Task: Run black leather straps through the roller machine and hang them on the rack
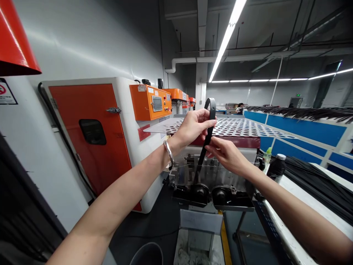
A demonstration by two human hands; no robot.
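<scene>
Two hands grasp a black strap upright, the left hand clenched near its looped top and the right hand pinching lower, its tail reaching down behind a clear guard toward black machine rollers.

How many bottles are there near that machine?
2: a dark bottle with a white cap and, just behind it, a bottle with a green top, both right of the roller machine. Others could be hidden.
</scene>
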